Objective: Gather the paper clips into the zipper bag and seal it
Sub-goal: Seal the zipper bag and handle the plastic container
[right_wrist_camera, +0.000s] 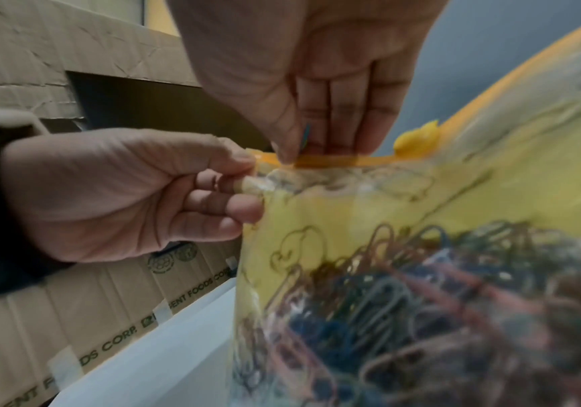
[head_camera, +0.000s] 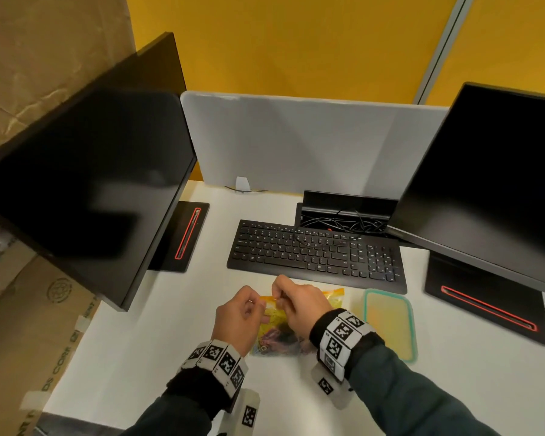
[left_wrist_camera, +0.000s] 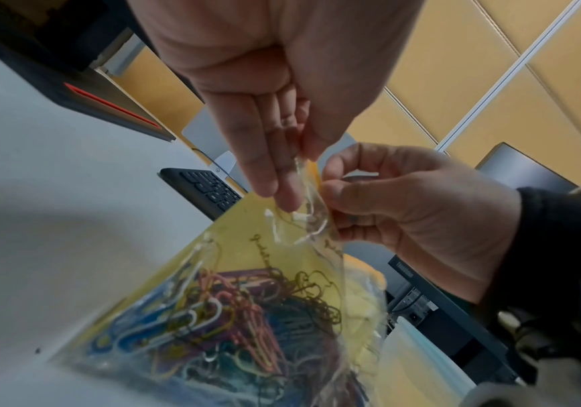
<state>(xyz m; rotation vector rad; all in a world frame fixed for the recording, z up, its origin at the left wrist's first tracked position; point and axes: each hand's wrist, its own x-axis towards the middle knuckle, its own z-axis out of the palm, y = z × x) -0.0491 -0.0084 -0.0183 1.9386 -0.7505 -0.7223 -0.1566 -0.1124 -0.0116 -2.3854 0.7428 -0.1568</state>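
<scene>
A yellow-tinted zipper bag with an orange zip strip hangs upright over the white desk, just in front of the keyboard. Several coloured paper clips lie heaped in its bottom, also blurred in the right wrist view. My left hand pinches the bag's top left corner. My right hand pinches the orange strip right beside it. A yellow slider sits further along the strip, apart from my right fingertips.
A black keyboard lies just behind the hands. A shallow container with a teal rim sits to the right of the bag. Dark monitors stand at the left and right. Cardboard boxes line the desk's left edge.
</scene>
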